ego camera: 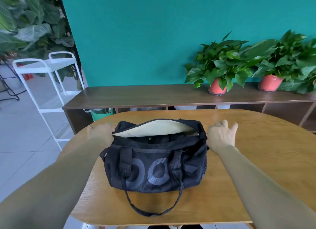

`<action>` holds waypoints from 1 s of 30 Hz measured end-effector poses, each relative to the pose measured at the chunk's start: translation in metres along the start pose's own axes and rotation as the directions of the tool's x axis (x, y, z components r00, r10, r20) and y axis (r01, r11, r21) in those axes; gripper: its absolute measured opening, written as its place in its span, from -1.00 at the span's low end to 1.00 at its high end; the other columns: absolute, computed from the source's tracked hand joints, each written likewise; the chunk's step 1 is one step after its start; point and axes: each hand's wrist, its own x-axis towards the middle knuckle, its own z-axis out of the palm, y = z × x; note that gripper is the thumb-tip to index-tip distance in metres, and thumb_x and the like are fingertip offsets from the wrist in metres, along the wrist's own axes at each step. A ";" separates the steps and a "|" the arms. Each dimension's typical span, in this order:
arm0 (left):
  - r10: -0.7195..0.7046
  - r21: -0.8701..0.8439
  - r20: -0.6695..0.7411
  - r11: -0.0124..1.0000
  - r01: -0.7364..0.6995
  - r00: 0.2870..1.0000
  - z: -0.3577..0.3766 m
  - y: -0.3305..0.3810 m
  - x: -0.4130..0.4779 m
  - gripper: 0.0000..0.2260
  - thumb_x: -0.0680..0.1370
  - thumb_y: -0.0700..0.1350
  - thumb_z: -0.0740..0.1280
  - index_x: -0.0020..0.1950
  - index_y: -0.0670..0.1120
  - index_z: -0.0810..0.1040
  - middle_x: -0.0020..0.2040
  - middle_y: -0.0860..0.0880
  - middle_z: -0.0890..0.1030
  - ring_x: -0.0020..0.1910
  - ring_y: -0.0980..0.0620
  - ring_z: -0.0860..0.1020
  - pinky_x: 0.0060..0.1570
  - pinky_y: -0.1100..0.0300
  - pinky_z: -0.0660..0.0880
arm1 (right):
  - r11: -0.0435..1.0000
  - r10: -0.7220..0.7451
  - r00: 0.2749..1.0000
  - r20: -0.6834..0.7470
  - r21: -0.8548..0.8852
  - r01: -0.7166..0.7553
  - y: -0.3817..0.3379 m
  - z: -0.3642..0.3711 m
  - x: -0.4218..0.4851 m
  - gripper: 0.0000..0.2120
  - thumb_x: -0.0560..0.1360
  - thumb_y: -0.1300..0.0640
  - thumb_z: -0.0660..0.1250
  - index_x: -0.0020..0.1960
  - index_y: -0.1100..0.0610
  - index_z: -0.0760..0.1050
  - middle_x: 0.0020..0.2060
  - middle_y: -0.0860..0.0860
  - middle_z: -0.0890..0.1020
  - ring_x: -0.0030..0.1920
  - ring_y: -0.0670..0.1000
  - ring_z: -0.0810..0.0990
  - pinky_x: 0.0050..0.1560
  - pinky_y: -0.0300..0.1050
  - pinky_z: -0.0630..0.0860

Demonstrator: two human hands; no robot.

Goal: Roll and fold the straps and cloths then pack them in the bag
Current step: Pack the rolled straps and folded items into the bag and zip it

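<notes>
A black mesh duffel bag (pixel 153 169) with large grey letters lies in the middle of the wooden table (pixel 256 160). Its top is unzipped, showing a pale cream lining (pixel 153 128) and dark things inside that I cannot make out. One carry handle (pixel 150 211) loops toward me over the table. My left hand (pixel 100 132) grips the bag's left end at the opening. My right hand (pixel 220 134) is at the bag's right end near a metal ring, fingers spread and blurred. No loose straps or cloths show on the table.
Behind the table runs a low dark wooden shelf (pixel 153 95) with two potted plants (pixel 220 69) in red pots at the right. A white metal cart (pixel 46 69) stands at the left on grey floor tiles. A teal wall is behind.
</notes>
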 end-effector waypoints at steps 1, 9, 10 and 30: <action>0.003 0.005 -0.006 1.000 -0.003 1.000 0.001 -0.001 0.001 -0.82 0.54 -0.24 0.17 0.08 -0.02 0.42 -0.22 0.00 0.46 -0.10 -0.04 0.41 0.31 -0.03 0.25 | 0.996 -0.064 0.996 -0.055 0.059 0.067 -0.004 0.000 -0.001 -0.68 0.41 0.11 0.27 0.17 -0.02 0.47 0.16 0.00 0.49 0.27 0.08 0.29 0.34 0.22 0.11; -0.019 -0.056 -0.044 0.998 0.017 0.999 0.012 -0.006 0.011 -0.87 0.54 -0.22 0.23 0.00 0.01 0.42 -0.18 -0.01 0.54 -0.08 -0.03 0.49 0.27 -0.03 0.25 | 0.944 -0.325 0.944 0.066 -0.037 0.328 -0.034 0.008 -0.003 -0.57 0.46 0.17 0.15 0.30 -0.04 0.40 0.50 0.17 -0.04 0.48 0.22 -0.23 0.37 0.34 -0.22; -0.026 -0.063 -0.035 0.998 0.024 0.999 0.011 -0.008 0.012 -0.87 0.55 -0.22 0.22 0.00 0.01 0.41 -0.17 -0.02 0.54 -0.07 -0.03 0.48 0.29 -0.03 0.24 | 0.946 -0.299 0.950 0.093 -0.104 0.308 -0.034 0.008 -0.001 -0.61 0.48 0.14 0.14 0.29 -0.04 0.43 0.50 0.18 -0.01 0.48 0.24 -0.23 0.36 0.36 -0.20; 0.007 0.006 -0.246 1.000 -0.006 0.969 -0.001 0.011 -0.001 -0.69 0.49 -0.25 0.23 0.14 0.08 0.45 -0.01 0.05 0.51 0.05 -0.02 0.39 0.14 0.00 0.14 | 0.991 -0.129 0.978 -0.166 -0.047 0.122 -0.015 0.001 0.003 -0.79 0.44 0.20 0.30 0.01 0.03 0.62 0.10 0.07 0.51 0.31 0.20 0.23 0.30 0.29 0.04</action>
